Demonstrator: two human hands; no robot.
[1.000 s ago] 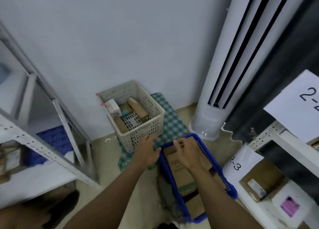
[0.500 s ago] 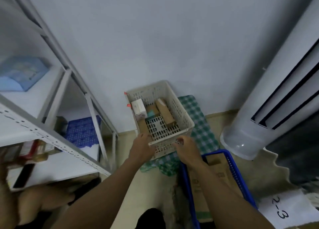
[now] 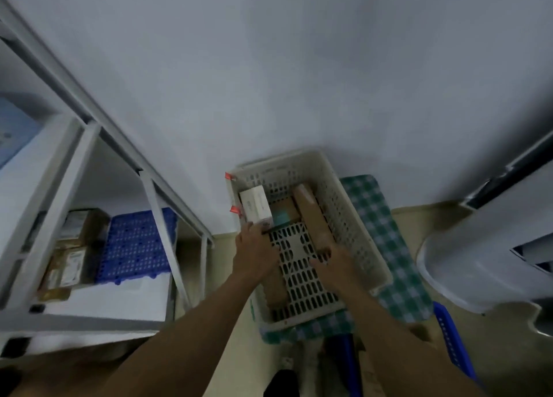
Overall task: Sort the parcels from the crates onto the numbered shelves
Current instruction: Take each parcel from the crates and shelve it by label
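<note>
A white slatted crate [image 3: 363, 232] stands on the floor against the wall. It holds a white box [image 3: 255, 205] at the left, a small teal item [image 3: 281, 218], a long brown carton [image 3: 313, 217] at the right and a brown parcel [image 3: 276, 290] along the left wall. Both of my hands are inside the crate. My left hand [image 3: 254, 254] has straight fingers that touch the near end of the white box. My right hand [image 3: 335, 266] lies spread over the crate floor, fingertips at the near end of the long brown carton. Neither hand holds anything.
The crate sits on a green checked cloth [image 3: 377, 214]. A blue crate [image 3: 452, 340] with cardboard parcels is at the bottom right. A white metal rack [image 3: 89, 157] at the left carries brown parcels [image 3: 71, 247] and a blue mat [image 3: 134, 247]. A standing air conditioner [image 3: 478, 262] fills the right.
My view swung left and down from the blue crate to the white crate. Both hands left the blue crate's parcel and moved forward into the white crate.
</note>
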